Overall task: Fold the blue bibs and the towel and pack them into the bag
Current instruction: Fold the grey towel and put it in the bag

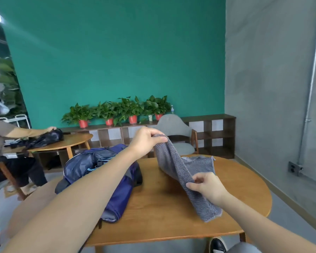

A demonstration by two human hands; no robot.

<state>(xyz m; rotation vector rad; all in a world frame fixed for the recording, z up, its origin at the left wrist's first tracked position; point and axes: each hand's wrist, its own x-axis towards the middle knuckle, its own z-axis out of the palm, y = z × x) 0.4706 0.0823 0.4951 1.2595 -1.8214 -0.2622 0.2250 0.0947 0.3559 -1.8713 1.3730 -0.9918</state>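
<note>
Fingers of our left hand (pixel 146 140) pinch the grey towel's (pixel 179 168) raised end; our right hand (pixel 206 187) grips its lower edge. It drapes onto the wooden table (pixel 171 212), beside the blue bag (pixel 106 172), seemingly open.

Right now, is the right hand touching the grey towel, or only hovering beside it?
Touching. In the head view the right hand pinches the towel edge between thumb and fingers, with the cloth draping below the grip.
</note>
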